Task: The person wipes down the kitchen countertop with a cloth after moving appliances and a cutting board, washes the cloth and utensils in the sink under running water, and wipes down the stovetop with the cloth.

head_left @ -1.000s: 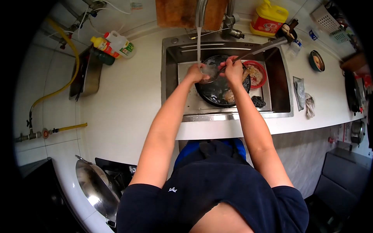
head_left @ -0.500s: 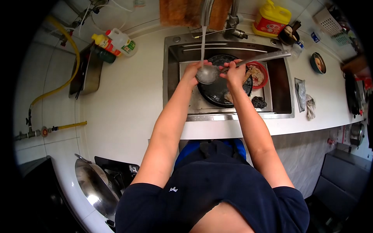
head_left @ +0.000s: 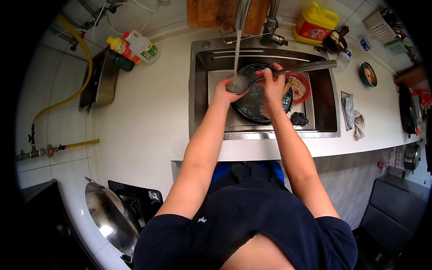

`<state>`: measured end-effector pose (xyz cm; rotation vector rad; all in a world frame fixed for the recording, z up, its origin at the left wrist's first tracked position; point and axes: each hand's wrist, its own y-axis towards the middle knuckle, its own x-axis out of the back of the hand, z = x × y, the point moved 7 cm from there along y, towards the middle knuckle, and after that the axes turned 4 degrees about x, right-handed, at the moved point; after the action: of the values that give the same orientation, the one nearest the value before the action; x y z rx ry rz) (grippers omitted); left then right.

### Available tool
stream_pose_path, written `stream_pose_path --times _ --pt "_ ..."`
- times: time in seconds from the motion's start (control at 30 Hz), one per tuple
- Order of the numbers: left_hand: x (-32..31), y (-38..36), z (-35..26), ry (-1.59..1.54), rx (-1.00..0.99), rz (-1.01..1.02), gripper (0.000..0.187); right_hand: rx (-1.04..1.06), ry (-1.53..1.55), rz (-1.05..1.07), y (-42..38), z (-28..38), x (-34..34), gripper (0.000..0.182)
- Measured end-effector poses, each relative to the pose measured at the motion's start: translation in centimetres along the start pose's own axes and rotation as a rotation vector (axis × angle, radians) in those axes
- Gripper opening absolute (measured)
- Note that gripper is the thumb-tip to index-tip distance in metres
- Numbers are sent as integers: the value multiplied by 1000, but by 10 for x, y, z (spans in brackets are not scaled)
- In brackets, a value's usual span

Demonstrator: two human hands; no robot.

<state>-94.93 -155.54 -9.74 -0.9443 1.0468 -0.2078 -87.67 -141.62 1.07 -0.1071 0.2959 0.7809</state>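
Stainless steel sink (head_left: 201, 90) set in a white counter (head_left: 144, 117), where a person in a dark shirt holds a long-handled metal ladle (head_left: 288, 69) under running water (head_left: 236, 54) from the tap (head_left: 243, 11) at the far edge. Below the ladle a round black pan (head_left: 256, 105) rests in the basin, with a red bowl (head_left: 300, 86) of scraps touching its right side and a dark scouring pad (head_left: 299, 118) near the front right. A steel wok (head_left: 108, 218) sits at the near left. The right hand (head_left: 271, 83) is clenched around the ladle's handle close to the bowl; the left hand (head_left: 225, 89) cups the ladle's bowl in the stream. A yellow jug (head_left: 314, 21) stands far right.
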Motion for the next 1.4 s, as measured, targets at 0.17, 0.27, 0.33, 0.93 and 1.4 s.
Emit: stream_pose_path --times 0.17,0.27,0.33,0.93,1.4 --pt "0 -35 0 -22 17 -193 47 -84 468 2 4 34 40 48" --pt "-9 -38 1 72 26 -96 48 -27 416 9 3 37 59 35" --pt "-19 -40 3 229 -72 66 49 -20 427 -47 1 35 65 30" --pt "0 -29 -69 1081 -783 -526 44 -34 264 -51 -47 102 65 50" --pt "-45 -24 -9 1723 -749 -667 47 -798 -452 848 -110 86 71 27"
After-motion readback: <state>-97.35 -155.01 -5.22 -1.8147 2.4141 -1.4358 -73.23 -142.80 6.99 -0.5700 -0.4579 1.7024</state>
